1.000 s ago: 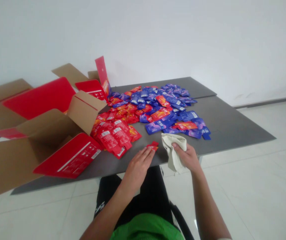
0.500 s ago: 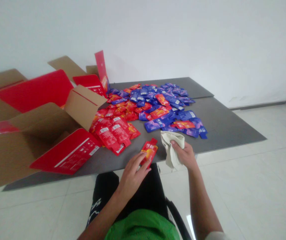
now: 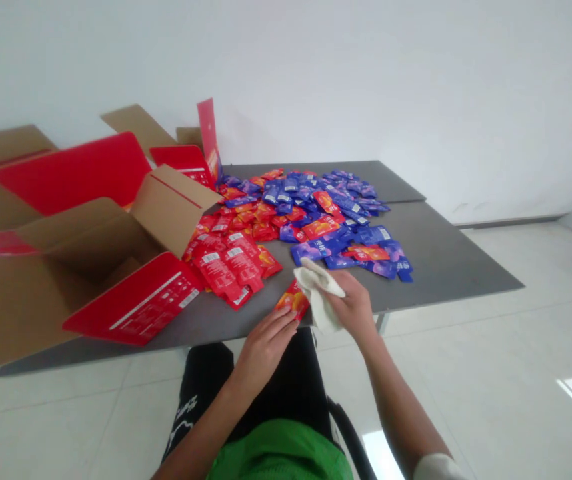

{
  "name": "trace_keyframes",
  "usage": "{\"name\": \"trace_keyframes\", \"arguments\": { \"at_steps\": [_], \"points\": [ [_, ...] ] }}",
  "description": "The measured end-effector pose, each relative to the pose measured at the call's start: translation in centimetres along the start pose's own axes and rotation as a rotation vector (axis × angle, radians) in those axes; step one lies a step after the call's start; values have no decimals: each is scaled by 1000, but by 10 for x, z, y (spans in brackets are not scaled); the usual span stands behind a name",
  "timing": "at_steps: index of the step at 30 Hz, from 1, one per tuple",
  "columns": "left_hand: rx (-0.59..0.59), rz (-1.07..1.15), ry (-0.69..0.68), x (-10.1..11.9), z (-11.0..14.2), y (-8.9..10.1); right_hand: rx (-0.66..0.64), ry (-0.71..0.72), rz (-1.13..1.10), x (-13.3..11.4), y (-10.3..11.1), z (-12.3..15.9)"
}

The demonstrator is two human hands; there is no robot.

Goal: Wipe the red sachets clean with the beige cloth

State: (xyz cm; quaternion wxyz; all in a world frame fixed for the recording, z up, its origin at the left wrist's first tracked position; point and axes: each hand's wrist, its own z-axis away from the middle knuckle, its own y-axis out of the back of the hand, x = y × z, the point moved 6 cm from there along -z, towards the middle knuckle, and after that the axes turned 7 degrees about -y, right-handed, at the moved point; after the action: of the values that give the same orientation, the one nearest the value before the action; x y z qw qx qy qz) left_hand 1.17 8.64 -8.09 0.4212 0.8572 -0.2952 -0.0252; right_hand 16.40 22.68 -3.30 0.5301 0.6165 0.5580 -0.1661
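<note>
My left hand point(image 3: 265, 341) pinches the near end of a red and orange sachet point(image 3: 292, 300) at the front edge of the grey table point(image 3: 431, 260). My right hand point(image 3: 351, 307) is closed on a crumpled white cloth point(image 3: 319, 290), which lies against the sachet's right side. Just beyond them a heap of red sachets point(image 3: 231, 263) spreads on the left, and a heap of blue and purple sachets point(image 3: 326, 207) covers the table's middle.
A large open cardboard box point(image 3: 81, 260) with red printed flaps stands at the left, its flaps overhanging the table. A white wall rises behind. Pale floor tiles lie around the table. My black trousers and green shirt show below.
My left hand picked one red sachet off the table edge and drew it nearer. My right hand moved left with the cloth until the cloth met the sachet.
</note>
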Motion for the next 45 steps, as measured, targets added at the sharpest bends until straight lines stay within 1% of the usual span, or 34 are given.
{"name": "trace_keyframes", "arguments": {
  "at_steps": [2,4,5,7,9,11,13,14,17,19,20,23,25,26,27,28,30,32,34,36,38,39,40,41,43,45],
  "points": [
    [-31,-42,-7,1,4,-1,-204,155,114,-15,-29,4],
    [-42,-57,11,1,7,0,-362,219,237,-16,-53,5],
    [-34,-52,21,1,8,1,-399,225,290,-13,-58,3],
    [-6,-25,24,1,8,3,-400,193,386,-4,-58,-10],
    [26,1,24,1,7,6,-350,137,486,3,-47,-26],
    [47,12,34,1,6,7,-287,99,549,4,-35,-35],
    [54,14,49,-1,6,6,-244,107,520,-5,-30,-29],
    [52,12,53,-1,7,5,-252,133,480,-10,-33,-21],
    [35,-23,71,-3,11,2,-381,221,370,-20,-51,8],
    [32,-36,77,-2,12,1,-442,216,356,-16,-58,13],
    [35,-35,81,-2,11,2,-438,189,373,-11,-57,9],
    [41,-29,113,0,9,3,-343,74,491,3,-41,-17],
    [51,-32,134,0,8,5,-266,36,542,3,-30,-27],
    [56,-30,139,1,8,5,-246,42,537,-1,-28,-25],
    [62,-27,144,1,8,6,-253,67,513,-7,-30,-20],
    [68,-25,149,1,8,6,-288,102,481,-13,-35,-11],
    [81,-28,158,1,10,7,-398,164,421,-22,-49,7],
    [89,-25,162,0,10,7,-474,176,404,-21,-57,14],
    [92,-10,154,0,10,8,-440,126,440,-11,-53,3],
    [92,5,147,1,9,8,-360,52,518,0,-41,-15],
    [105,9,144,1,8,9,-290,14,575,3,-29,-25],
    [108,9,147,1,8,9,-272,24,574,0,-27,-23],
    [106,7,151,1,8,9,-280,51,553,-6,-29,-18],
    [100,4,161,1,9,8,-317,90,520,-12,-34,-9],
    [86,-7,182,1,10,8,-429,151,458,-21,-48,9],
    [78,-10,194,1,10,8,-509,149,444,-21,-57,17]
  ]
}}
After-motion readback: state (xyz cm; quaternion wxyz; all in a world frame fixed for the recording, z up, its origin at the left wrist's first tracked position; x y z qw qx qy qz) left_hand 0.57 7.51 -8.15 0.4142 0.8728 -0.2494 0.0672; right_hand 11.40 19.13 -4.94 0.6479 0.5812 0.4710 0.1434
